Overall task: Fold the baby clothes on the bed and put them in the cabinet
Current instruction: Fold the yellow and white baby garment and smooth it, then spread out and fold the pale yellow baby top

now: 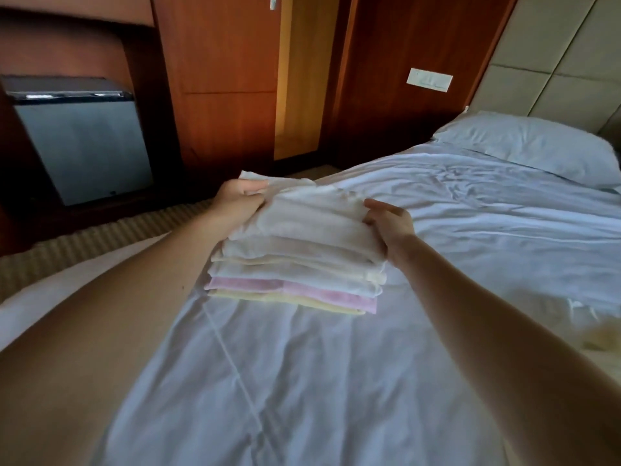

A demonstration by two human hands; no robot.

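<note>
Soft, light baby clothes stack [295,264], mid-frame
Edges are gripped by left hand [240,200] and right hand [389,223]; best supported underneath.

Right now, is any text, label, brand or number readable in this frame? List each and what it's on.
None can be read.
On the mini fridge, a small dark mark near its lower right corner: too small to read.
On the switch plate, faint marks: blurred, unreadable.
On the stack of folded clothes: no print visible.
</note>
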